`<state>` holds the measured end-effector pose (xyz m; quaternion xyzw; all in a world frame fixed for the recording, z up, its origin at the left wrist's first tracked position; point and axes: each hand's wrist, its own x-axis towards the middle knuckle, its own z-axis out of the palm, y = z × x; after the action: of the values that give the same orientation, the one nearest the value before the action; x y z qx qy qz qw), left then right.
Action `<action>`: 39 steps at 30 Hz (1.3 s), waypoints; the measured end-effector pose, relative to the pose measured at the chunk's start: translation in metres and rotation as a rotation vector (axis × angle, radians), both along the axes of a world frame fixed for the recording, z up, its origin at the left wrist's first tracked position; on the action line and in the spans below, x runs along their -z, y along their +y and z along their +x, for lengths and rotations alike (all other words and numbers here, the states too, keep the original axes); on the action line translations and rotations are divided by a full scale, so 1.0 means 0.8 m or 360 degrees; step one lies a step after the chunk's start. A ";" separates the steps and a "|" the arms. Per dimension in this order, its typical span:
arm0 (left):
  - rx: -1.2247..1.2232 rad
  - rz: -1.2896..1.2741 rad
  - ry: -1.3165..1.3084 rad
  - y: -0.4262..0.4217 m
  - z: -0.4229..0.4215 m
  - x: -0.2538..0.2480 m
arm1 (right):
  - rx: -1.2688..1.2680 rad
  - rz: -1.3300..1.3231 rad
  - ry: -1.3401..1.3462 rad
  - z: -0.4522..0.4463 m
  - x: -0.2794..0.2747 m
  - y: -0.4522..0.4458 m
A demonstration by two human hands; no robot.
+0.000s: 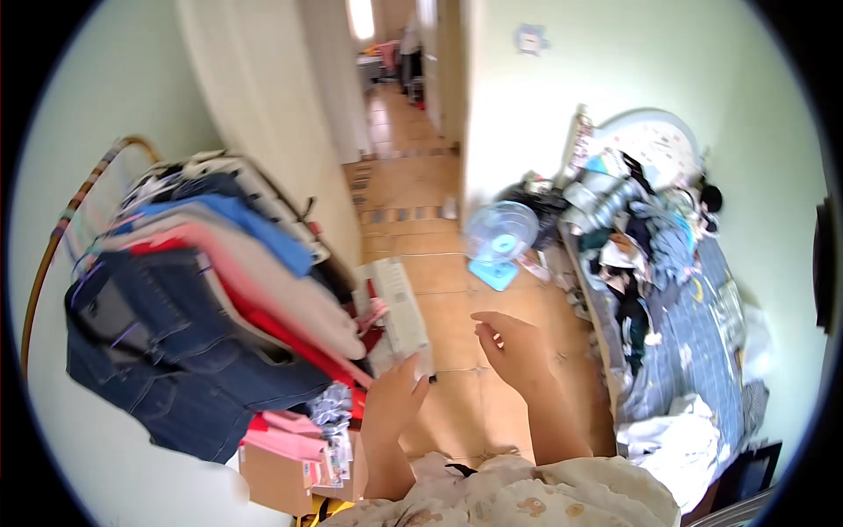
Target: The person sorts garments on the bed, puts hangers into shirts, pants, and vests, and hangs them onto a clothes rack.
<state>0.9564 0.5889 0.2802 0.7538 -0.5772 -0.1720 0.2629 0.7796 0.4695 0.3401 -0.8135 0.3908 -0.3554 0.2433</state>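
My left hand (395, 397) is held low in front of my body with its fingers stretched forward and nothing in it. It is nearest to the hanging clothes, among them a dark denim garment (193, 342) and a pink one (255, 277). A white, box-shaped thing (397, 307) stands on the floor just beyond these fingers. Over the tiled floor, my right hand (512, 350) hangs in the air with fingers loosely bent and apart, holding nothing. Both hands are empty and apart from each other.
The curved pole of a clothes rack (61, 228) rises at the left, with a cardboard box (277, 474) below. A fan (500, 233) with a blue base stands ahead. Along the right is a bed (694, 351) heaped with clothes. A doorway (399, 114) opens at the back.
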 end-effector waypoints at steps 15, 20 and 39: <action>0.1553 0.0113 -0.0094 -0.211 -0.504 -0.031 | 0.1395 -0.0043 -0.0124 -0.530 0.015 0.000; 0.2103 0.0164 -0.0056 -0.243 -0.641 -0.014 | 0.1882 0.0040 -0.0151 -0.634 0.025 0.036; 0.3217 0.0268 -0.0340 -0.375 -1.016 0.019 | 0.3155 0.0471 -0.0141 -0.852 0.047 0.039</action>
<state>0.1436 0.2890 0.2649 -0.0589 -0.9500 -0.2853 -0.1120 0.0977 0.5010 0.3022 -0.0684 0.9230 -0.3754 -0.0495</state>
